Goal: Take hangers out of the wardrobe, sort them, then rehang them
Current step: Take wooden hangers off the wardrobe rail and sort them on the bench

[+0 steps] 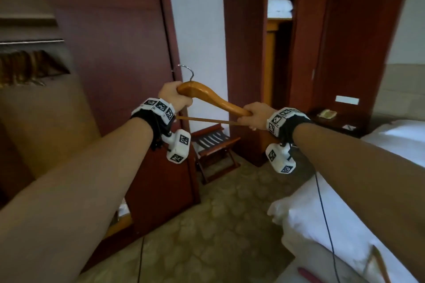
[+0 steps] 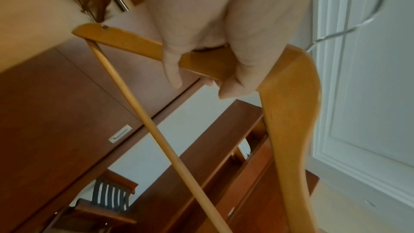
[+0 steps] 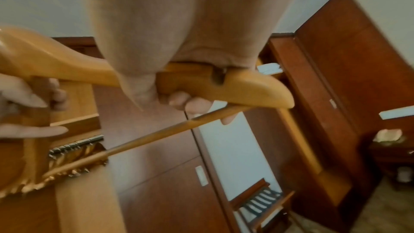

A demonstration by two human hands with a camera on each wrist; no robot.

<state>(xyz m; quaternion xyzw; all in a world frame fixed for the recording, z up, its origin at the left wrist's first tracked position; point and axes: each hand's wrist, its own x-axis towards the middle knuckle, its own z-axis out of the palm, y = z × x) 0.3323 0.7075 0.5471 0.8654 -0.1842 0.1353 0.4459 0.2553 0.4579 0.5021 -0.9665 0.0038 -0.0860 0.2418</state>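
A wooden hanger (image 1: pixel 213 99) with a metal hook (image 1: pixel 187 71) and a thin crossbar is held in the air between both hands, tilted down to the right. My left hand (image 1: pixel 173 97) grips its left arm right beside the hook; in the left wrist view its fingers (image 2: pixel 237 70) curl round the wood (image 2: pixel 291 112). My right hand (image 1: pixel 253 116) grips the right end, with the fingers (image 3: pixel 190 104) wrapped under the hanger's tip (image 3: pixel 246 88). At the far left, several more wooden hangers (image 1: pixel 25 66) hang on the wardrobe rail (image 1: pixel 32 41).
The dark red wardrobe door (image 1: pixel 110 41) stands just behind my left hand. A folding luggage rack (image 1: pixel 216 145) sits on the carpet ahead. A white bed (image 1: pixel 345 213) fills the lower right, with a wooden piece (image 1: pixel 377 259) lying on it. A nightstand (image 1: pixel 333 119) is at the right.
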